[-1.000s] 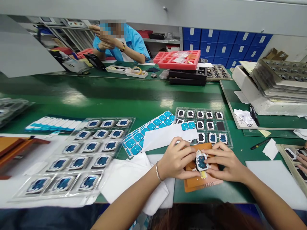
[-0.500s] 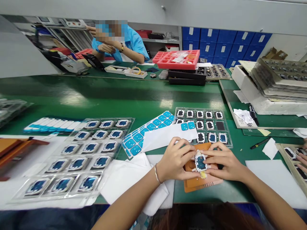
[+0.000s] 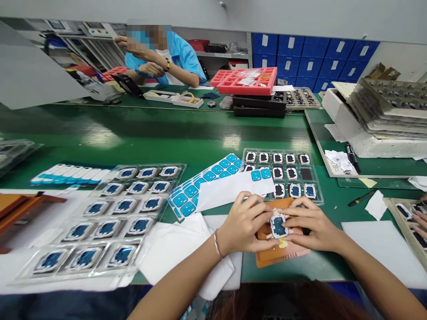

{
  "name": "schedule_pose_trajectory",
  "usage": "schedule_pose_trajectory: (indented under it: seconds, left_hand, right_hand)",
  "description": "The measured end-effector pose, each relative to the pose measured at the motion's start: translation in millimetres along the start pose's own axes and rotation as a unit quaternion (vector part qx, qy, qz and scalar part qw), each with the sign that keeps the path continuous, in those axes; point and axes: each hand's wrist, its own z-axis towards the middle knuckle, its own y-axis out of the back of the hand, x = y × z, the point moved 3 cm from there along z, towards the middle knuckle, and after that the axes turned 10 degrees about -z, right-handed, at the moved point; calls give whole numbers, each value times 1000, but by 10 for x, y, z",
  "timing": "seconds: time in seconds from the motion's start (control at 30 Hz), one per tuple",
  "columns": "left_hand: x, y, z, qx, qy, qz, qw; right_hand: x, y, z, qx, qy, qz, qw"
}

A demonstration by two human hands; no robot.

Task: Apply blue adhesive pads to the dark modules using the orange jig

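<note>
A small white-framed part with a blue film on its face [image 3: 278, 226] sits over an orange fixture plate [image 3: 267, 259]. My left hand [image 3: 248, 224] grips its left edge with thumb and fingers. From the other side, the fingers of my right hand [image 3: 308, 226] close on the right edge. A bit of yellow [image 3: 283, 243] shows just below the part. Behind my hands lie a sheet of blue stickers [image 3: 213, 174] and a white backing strip [image 3: 230, 189] bearing two stickers. A clear tray [image 3: 315, 198] of similar parts, mostly black-faced, stands beyond.
To the left, a large clear tray [image 3: 142, 240] holds several blue-faced parts. White cloths [image 3: 187, 253] lie beside it. Stacked trays [image 3: 383, 115] and a marker pen [image 3: 352, 158] are at right. Another person's hand [image 3: 420, 222] is at the right edge; a co-worker in blue [image 3: 187, 58] sits opposite.
The view has shifted slightly. Both hands stay on the part over the orange plate, with only slight finger movement.
</note>
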Motion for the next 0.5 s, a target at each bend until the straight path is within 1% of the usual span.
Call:
schedule_pose_trajectory:
  seconds: [0.07, 0.17, 0.23, 0.3, 0.4, 0.47, 0.5]
  left_hand:
    - [-1, -2, 6, 20, 16, 0, 1000]
    - [-2, -31, 16, 75, 37, 18, 996]
    - [-8, -46, 19, 84, 38, 13, 996]
    - [-6, -40, 18, 58, 43, -18, 997]
    - [51, -2, 13, 3, 54, -90, 994]
    - [158, 26, 11, -27, 65, -118, 991]
    - [241, 36, 8, -42, 82, -111, 989]
  right_hand:
    - [-1, -3, 3, 7, -6, 6, 1000]
    - [-1, -20, 11, 25, -13, 9, 1000]
    - [5, -33, 18, 31, -16, 2, 999]
    - [18, -34, 29, 20, -16, -4, 1000]
    - [15, 17, 52, -20, -3, 10, 1000]
    - [-62, 85, 59, -48, -10, 16, 999]
    - [-138, 126, 54, -64, -26, 11, 998]
